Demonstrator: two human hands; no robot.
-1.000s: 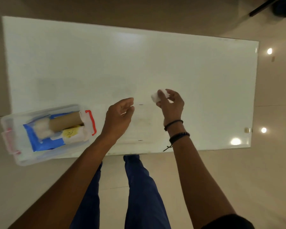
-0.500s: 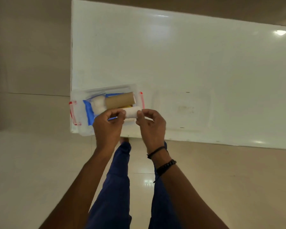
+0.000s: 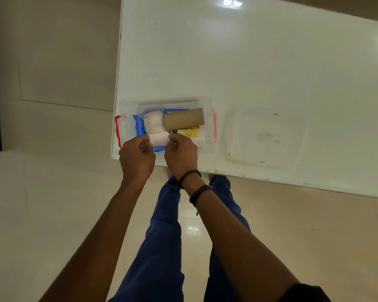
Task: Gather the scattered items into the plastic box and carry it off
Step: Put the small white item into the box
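An indoor room, kind unclear. Beyond the left hand (image 3: 136,158) lies a glossy white table (image 3: 249,73); below it, polished beige floor tiles (image 3: 42,192).

left hand (image 3: 136,159) + right hand (image 3: 181,155) pinch white roll (image 3: 159,138) | over plastic box (image 3: 206,101) | table (image 3: 249,62) corner

No legible text; print on yellow label (image 3: 189,132) in plastic box (image 3: 206,101) too blurred.

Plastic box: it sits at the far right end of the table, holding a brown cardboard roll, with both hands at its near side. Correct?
Not quite. In the head view the plastic box sits at the table's near-left corner, not the far right end. The brown cardboard roll and both hands, left and right, are as stated.
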